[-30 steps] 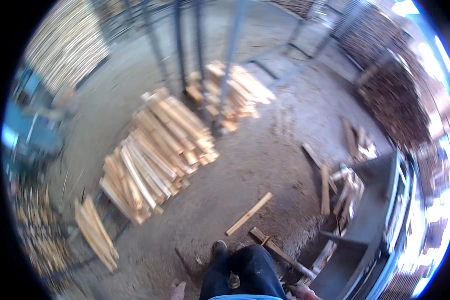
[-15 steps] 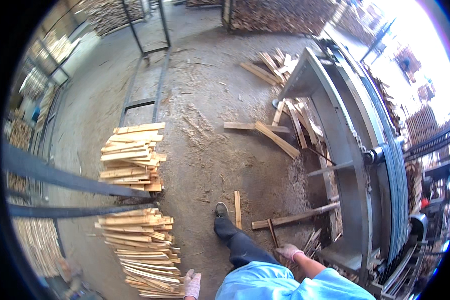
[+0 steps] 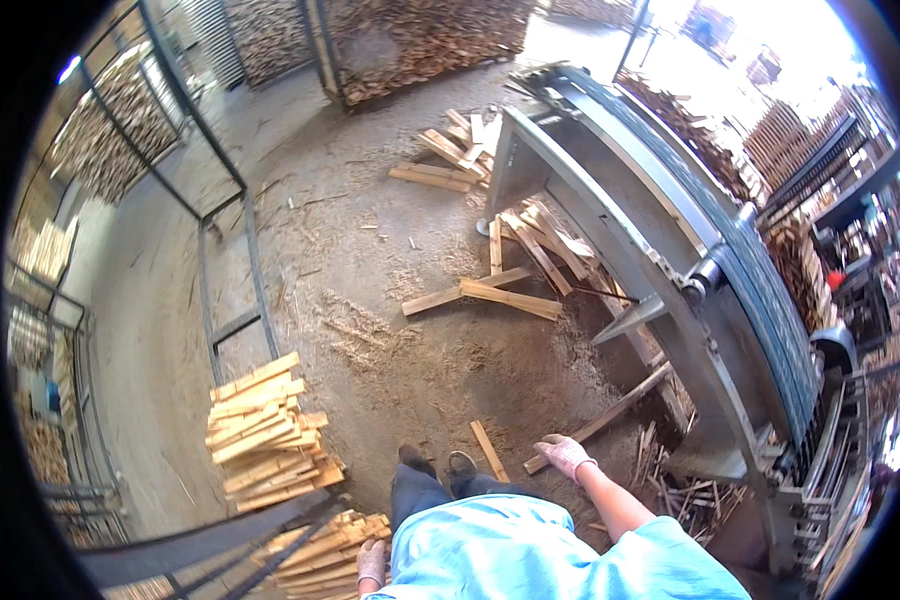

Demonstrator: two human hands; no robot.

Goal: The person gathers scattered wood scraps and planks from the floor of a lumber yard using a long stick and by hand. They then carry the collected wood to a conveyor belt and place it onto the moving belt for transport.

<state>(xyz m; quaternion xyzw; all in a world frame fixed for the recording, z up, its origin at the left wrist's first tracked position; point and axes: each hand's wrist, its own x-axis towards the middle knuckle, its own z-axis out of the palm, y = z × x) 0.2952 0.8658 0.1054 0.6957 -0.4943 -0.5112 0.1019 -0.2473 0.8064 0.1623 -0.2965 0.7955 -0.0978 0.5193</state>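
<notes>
My right hand (image 3: 564,455), in a pale work glove, reaches out over the floor with its fingers stretched and nothing visible in them. Just beyond its fingertips, as seen from above, lies the near end of a long plank (image 3: 610,416). A short wooden slat (image 3: 489,450) rests on the floor to its left, near my shoes. My left hand (image 3: 372,563), gloved too, hangs low beside the nearer pile of wooden slats (image 3: 325,548). Its fingers look extended and hold nothing I can see; whether they touch the pile I cannot tell.
Another slat pile (image 3: 270,430) lies farther left, behind a dark metal bar (image 3: 210,535). A grey steel machine with a belt (image 3: 730,270) stands at the right, scrap sticks (image 3: 695,495) beneath it. Loose boards (image 3: 510,298) lie ahead. A metal frame (image 3: 232,325) stands left.
The view has swung, so the piles sit lower and the machine is tilted. My right hand has moved forward, and the dark thin stick seen at its fingers no longer shows. Both feet are now together.
</notes>
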